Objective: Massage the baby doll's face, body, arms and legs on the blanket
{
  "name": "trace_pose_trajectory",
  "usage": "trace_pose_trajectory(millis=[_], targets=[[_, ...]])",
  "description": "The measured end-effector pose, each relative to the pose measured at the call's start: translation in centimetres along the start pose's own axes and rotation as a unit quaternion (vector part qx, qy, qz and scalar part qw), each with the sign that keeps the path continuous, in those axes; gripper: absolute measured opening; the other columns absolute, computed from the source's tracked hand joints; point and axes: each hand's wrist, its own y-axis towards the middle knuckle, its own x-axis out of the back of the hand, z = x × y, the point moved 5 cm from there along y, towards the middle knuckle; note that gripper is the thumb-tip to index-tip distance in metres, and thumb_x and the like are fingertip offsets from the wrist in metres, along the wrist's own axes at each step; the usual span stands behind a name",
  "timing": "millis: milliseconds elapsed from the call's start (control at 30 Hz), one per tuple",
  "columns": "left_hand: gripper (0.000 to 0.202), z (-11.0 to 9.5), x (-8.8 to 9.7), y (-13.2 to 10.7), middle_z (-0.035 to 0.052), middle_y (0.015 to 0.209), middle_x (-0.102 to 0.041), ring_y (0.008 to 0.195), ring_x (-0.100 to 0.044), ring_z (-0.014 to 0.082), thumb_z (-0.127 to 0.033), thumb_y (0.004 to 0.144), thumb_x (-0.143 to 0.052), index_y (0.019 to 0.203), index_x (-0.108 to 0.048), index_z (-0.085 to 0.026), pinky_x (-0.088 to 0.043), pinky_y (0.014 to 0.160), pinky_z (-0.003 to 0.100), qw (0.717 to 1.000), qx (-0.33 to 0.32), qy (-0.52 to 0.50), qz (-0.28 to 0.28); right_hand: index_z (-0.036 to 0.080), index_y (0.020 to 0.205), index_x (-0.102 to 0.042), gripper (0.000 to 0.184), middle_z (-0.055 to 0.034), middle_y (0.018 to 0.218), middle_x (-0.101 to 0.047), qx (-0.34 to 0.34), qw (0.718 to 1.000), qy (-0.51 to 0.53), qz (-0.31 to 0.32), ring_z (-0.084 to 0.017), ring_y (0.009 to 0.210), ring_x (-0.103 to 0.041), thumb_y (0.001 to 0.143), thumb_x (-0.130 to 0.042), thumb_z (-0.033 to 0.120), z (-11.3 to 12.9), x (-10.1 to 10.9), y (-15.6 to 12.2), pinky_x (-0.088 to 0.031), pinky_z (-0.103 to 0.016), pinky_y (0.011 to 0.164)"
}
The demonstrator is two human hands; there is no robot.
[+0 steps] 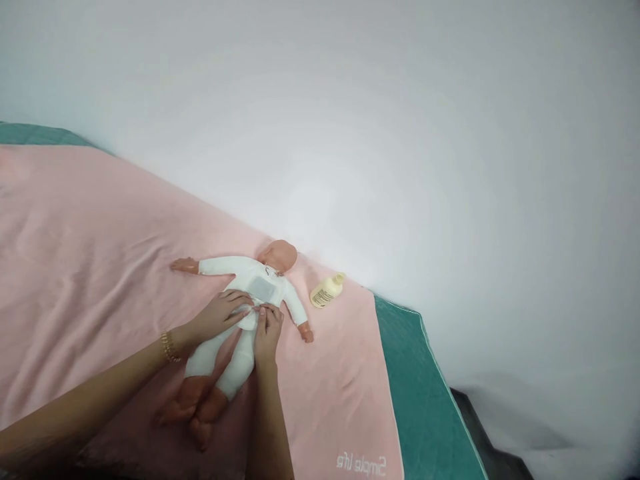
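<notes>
A baby doll [250,287] in a white bodysuit lies on its back on a pink towel [100,240], head toward the wall. My left hand [220,315] rests on the doll's hip, fingers curled into the white cloth at the waist. My right hand [269,331] pinches the same cloth at the crotch of the suit. A gold bracelet [170,347] is on my left wrist. The fingertips of both hands meet over the lower edge of the suit.
A pale yellow bottle [327,291] lies on its side on the towel right of the doll's head. The towel covers a teal quilted bed [425,393] pushed against a white wall [400,133]. The bed's right edge drops to a dark floor.
</notes>
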Motion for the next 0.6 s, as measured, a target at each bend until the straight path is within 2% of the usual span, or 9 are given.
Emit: trace_pose_trajectory(millis=[200, 400, 600], targets=[[0.039, 0.0, 0.1, -0.1, 0.0082, 0.128, -0.063, 0.120, -0.054, 0.0248, -0.042, 0.097, -0.046, 0.127, -0.060, -0.021, -0.038, 0.106, 0.042, 1.000, -0.002, 0.003, -0.008, 0.019, 0.110, -0.067, 0.035, -0.0112, 0.115, -0.064, 0.013, 1.000, -0.009, -0.003, -0.022, 0.114, -0.055, 0.101, -0.040, 0.039, -0.1, 0.0, 0.2, -0.041, -0.038, 0.102], [0.038, 0.0, 0.0, 0.1, 0.0088, 0.125, -0.065, 0.118, -0.054, 0.0260, -0.041, 0.097, -0.046, 0.123, -0.063, -0.020, -0.038, 0.105, 0.043, 1.000, 0.001, 0.005, 0.000, 0.019, 0.105, -0.068, 0.029, -0.0107, 0.113, -0.066, 0.015, 0.997, -0.076, 0.018, -0.024, 0.109, -0.056, 0.099, -0.044, 0.035, -0.1, -0.7, 0.3, -0.042, -0.039, 0.098], [0.033, -0.4, 1.1, 1.4, 0.0070, 0.116, -0.069, 0.112, -0.057, 0.0272, -0.038, 0.097, -0.047, 0.114, -0.066, -0.018, -0.041, 0.101, 0.043, 1.000, -0.008, 0.002, 0.017, 0.017, 0.101, -0.067, 0.026, -0.0082, 0.104, -0.067, 0.017, 0.997, -0.077, 0.006, -0.020, 0.098, -0.062, 0.099, -0.050, 0.037, 0.5, 0.3, 1.7, -0.050, -0.038, 0.090]])
